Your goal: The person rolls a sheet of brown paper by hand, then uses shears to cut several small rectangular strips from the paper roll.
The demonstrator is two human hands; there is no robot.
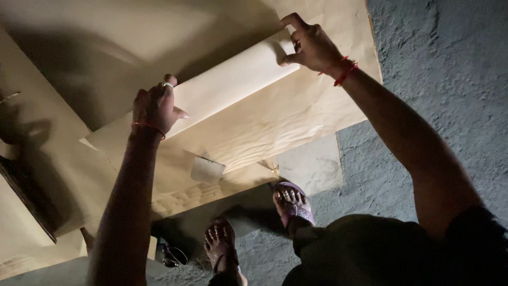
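Paper roll (233, 85): a pale tan sheet, partly rolled into a long tube, is lying slantwise across the stack of flat sheets, its low end at the left and its high end at the upper right.
Left hand (155, 108): it is gripping the lower left end of the roll, fingers (168, 83) curled over the top edge and thumb pointing right along the paper; a ring is showing on one finger and a red thread band is circling the wrist.
Right hand (312, 46): it is holding the upper right end of the roll, fingers bent narrowly round the tube's rim with the forefinger hooked over the top; red bangles are sitting at the wrist.
Arms: both are stretching forward and well apart, one at each end of the roll.
Flat brown sheets (275, 127): large tan sheets are lying beneath the roll, the top one rippled near its lower edge.
Small tag (207, 170): a pale, squarish piece is sitting on the sheets just below the roll's middle.
Floor (434, 79): rough grey concrete is showing to the right of the sheets and below them.
Feet (291, 204): two sandalled feet are standing on the floor near the sheets' lower edge.
Dark board (26, 198): a flat panel with a dark edge is lying at the far left, partly in shadow.
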